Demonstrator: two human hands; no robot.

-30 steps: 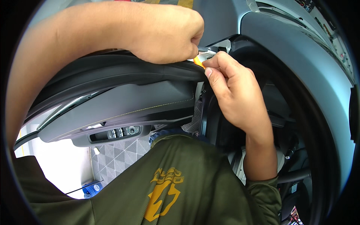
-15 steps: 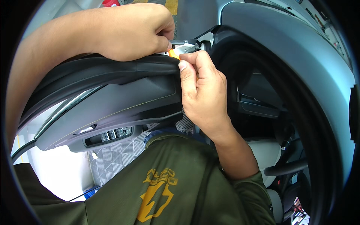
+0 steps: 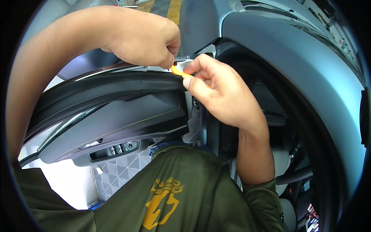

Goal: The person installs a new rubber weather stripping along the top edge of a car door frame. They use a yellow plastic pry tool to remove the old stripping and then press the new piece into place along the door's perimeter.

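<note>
An orange pry tool (image 3: 178,72), slim and slightly bent, is pinched between the thumb and fingers of my right hand (image 3: 226,91). Its tip points left, at the upper front corner of the opened car door (image 3: 162,91). My left hand (image 3: 145,38) reaches over the door's top edge. Its fingers are curled and closed beside the tool's tip, and what they hold, if anything, is hidden behind the hand. A black rubber seal (image 3: 116,83) runs along the door's top under my left wrist. Pale metal parts show between my hands.
The blue-grey fender (image 3: 290,50) and the black door-frame seal (image 3: 328,150) curve along my right. On the door's inner side sits a window switch panel (image 3: 118,150). Patterned grey floor (image 3: 119,170) lies below, with a small white piece (image 3: 99,170) on it.
My right hand has opened its grip somewhat and turned, showing more of the orange tool. The camera view has shifted slightly. My left hand stays over the door's edge.
</note>
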